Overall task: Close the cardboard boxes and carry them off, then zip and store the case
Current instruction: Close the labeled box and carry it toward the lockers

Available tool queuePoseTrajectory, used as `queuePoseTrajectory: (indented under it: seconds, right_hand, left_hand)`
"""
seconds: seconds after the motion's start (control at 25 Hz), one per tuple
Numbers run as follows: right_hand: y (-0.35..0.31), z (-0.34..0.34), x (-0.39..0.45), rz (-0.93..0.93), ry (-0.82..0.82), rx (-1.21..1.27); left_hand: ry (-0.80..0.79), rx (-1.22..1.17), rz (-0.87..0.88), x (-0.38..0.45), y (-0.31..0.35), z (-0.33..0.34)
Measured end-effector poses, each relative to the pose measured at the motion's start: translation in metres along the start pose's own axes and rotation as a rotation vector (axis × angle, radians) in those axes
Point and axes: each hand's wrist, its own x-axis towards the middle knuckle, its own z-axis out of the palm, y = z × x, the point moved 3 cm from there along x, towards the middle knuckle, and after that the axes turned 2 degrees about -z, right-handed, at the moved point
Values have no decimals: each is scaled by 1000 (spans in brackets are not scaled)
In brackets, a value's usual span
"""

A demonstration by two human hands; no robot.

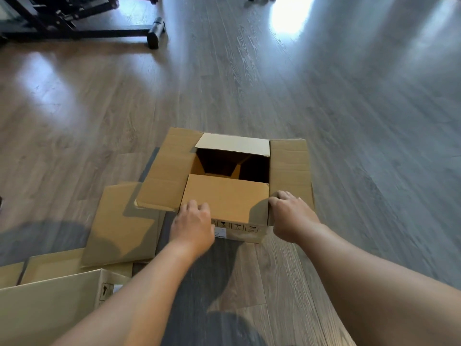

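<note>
Nearest you, a second box (pixel 50 303) sits at lower left, with flat cardboard (pixel 119 228) beyond it. Your left hand (pixel 193 227) presses curled fingers on the near flap (pixel 224 196) of the open box (pixel 232 181); your right hand (pixel 290 216) grips the right flap (pixel 290 166). Far flap (pixel 234 144) half folded. Black frame (pixel 82 23) behind.

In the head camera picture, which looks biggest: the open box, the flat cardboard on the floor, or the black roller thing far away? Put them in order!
1. Open box, flaps spread wide.
2. Flat cardboard, partly hidden under the box's flap, so possibly bigger than it looks.
3. Black roller, smallest, though it's farthest away.
</note>
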Motion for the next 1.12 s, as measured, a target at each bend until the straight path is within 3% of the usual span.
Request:
queuePoseTrajectory:
  seconds: [0.12,0.28,0.44,0.6,0.88,1.0,1.12]
  right_hand:
    - [-9,0,26,62,-47,71]
    - [-11,8,49,77,-159,0]
    - [-28,17,45,40,8,-177]
    - [-57,27,36,25,22,-240]
    - [-126,51,18,-129,-173,-3]
    - [-129,53,19,-203,-229,199]
    - [-113,46,19,-220,-157,280]
  left_hand:
    - [-61,-139,-48,-8,9,13]
    - [-100,-90,-137,-7,20,23]
    - [-219,-190,-261,16,9,17]
    - [-243,-316,-294,35,-12,14]
    - [-72,-542,-475,43,-16,16]
    - [-73,-552,-413,44,-26,11]
    - [-11,-376,-287,45,-30,5]
